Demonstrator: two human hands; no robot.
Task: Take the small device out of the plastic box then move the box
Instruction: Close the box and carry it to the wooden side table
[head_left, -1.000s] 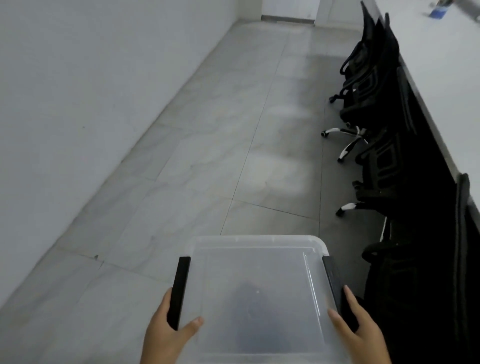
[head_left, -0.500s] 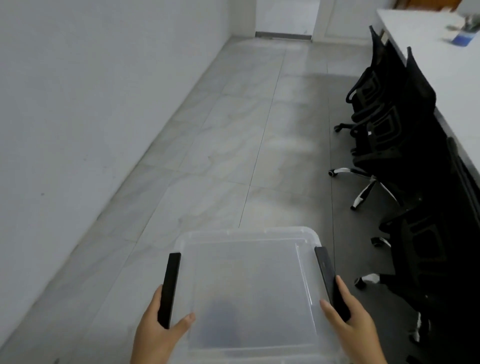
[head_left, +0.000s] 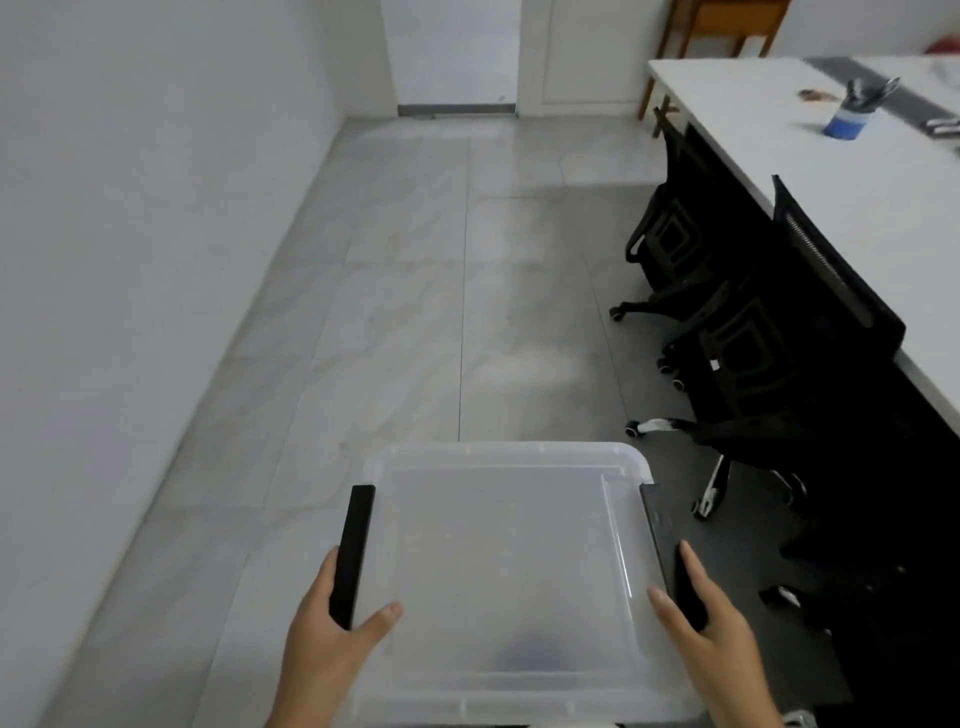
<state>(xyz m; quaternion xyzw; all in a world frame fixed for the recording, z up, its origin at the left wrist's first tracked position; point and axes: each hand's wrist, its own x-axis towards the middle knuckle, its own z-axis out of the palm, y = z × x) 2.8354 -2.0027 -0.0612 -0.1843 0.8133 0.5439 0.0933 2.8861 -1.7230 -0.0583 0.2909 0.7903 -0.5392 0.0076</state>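
Observation:
I carry a clear plastic box with a translucent lid and black side latches, held level in front of me above the floor. My left hand grips its left side at the black latch, thumb on the lid. My right hand grips the right side at the other black latch. A dark blurred shape shows through the lid near the front edge; I cannot tell what it is.
A grey tiled floor stretches ahead to a white door. A white wall runs along the left. Black office chairs line a long white table on the right, which bears a blue cup.
The view has lifted and swung right as I walk forward, so more of the table and door show. Both hands keep the same hold on the box.

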